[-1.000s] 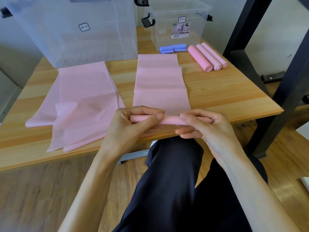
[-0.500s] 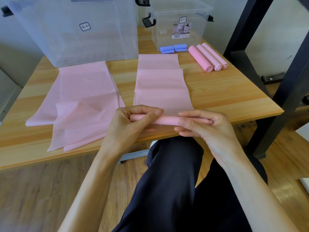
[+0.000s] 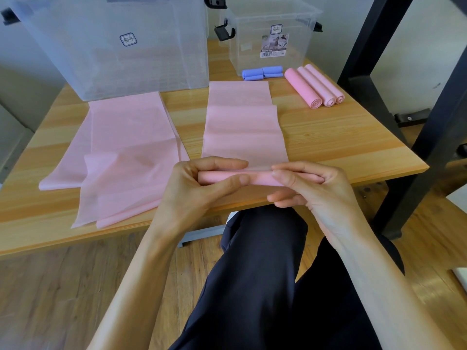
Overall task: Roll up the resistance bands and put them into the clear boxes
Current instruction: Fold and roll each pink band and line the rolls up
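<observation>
Partly rolled pink band (image 3: 244, 137) lies flat toward two clear boxes (image 3: 118, 46); its rolled end (image 3: 257, 178) sits at the table's near edge. Three pink rolls (image 3: 314, 88), blue rolls (image 3: 262, 73), loose pink bands (image 3: 121, 152) lie nearby.

A light wooden table (image 3: 328, 137) carries everything. At its far left stands a large clear box (image 3: 113, 44), and to the right of it a smaller clear box (image 3: 273, 34) with black latches and a printed label on its front. Just in front of the smaller box lie blue rolled bands (image 3: 262, 73), and beside them, nearer the right edge, three pink rolls (image 3: 314, 85) side by side and touching. A loose pile of pink bands (image 3: 121, 157) is spread flat over the left half, reaching the near edge. In the middle a single pink band (image 3: 242, 125) lies lengthwise from the smaller box toward the near edge, where its near end is rolled up.
</observation>
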Demonstrator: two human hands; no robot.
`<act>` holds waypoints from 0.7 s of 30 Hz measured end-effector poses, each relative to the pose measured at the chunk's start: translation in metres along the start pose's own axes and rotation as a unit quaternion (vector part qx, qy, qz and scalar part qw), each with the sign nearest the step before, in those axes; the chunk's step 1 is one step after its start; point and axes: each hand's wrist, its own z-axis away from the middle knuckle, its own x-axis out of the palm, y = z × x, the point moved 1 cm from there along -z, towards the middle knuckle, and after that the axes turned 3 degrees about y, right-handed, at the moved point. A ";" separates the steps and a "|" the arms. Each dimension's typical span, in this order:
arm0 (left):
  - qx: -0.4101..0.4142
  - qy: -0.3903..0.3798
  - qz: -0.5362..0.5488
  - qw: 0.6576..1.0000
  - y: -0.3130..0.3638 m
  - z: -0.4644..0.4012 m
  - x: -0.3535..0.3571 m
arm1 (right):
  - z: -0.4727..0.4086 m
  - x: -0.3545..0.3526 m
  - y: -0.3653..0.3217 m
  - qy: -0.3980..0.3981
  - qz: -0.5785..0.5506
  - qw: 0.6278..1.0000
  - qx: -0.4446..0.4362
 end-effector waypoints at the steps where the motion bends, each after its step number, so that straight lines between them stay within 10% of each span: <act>1: 0.003 0.002 -0.002 1.000 0.000 0.000 0.000 | 0.000 0.000 0.000 0.001 0.002 1.000 0.004; 21: -0.015 0.007 0.011 1.000 -0.001 -0.002 -0.001 | -0.001 0.001 0.001 -0.004 -0.004 1.000 0.005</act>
